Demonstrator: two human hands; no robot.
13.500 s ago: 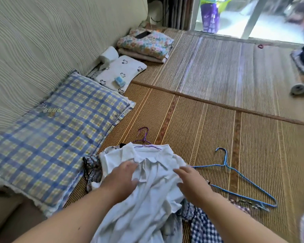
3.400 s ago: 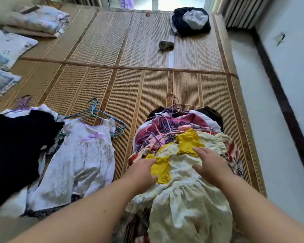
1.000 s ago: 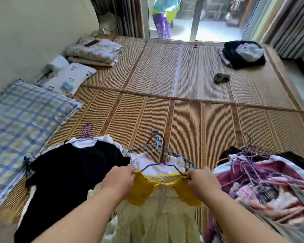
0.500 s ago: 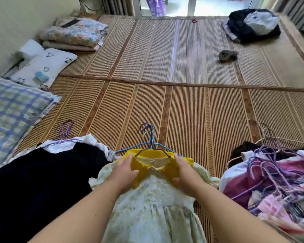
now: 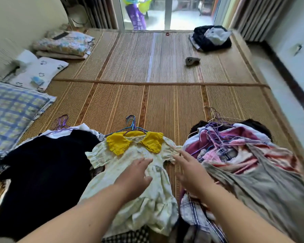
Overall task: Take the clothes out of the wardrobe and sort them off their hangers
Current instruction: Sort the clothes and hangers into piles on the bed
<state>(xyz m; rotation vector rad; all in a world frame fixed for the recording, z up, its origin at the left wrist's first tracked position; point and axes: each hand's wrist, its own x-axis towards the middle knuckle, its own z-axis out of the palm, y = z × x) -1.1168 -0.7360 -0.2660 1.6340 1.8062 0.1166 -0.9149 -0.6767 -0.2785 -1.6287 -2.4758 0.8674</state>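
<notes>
A pale child's dress with a yellow collar [image 5: 130, 176] lies flat on the straw mat, on top of blue and purple hangers [image 5: 132, 124]. My left hand [image 5: 135, 176] hovers over or rests on the dress's chest, fingers relaxed. My right hand [image 5: 189, 170] is beside the dress's right sleeve, fingers stretched out, holding nothing. To the right sits a heap of clothes on hangers [image 5: 239, 151], with a grey garment [image 5: 263, 186] draped on top. On the left lies a black garment [image 5: 42, 172] over a white one with a purple hanger [image 5: 61, 122].
A blue plaid cushion [image 5: 11, 116], a white pillow [image 5: 40, 71] and folded floral bedding [image 5: 67, 44] line the left wall. A dark bundle [image 5: 211, 38] and a small grey object [image 5: 191, 60] lie far on the mat. A glass door is at the back, a white floor strip right.
Both hands have let go of the yellow collar and drawn back; the dress now lies spread flat. My right hand has shifted to the right, toward the heap.
</notes>
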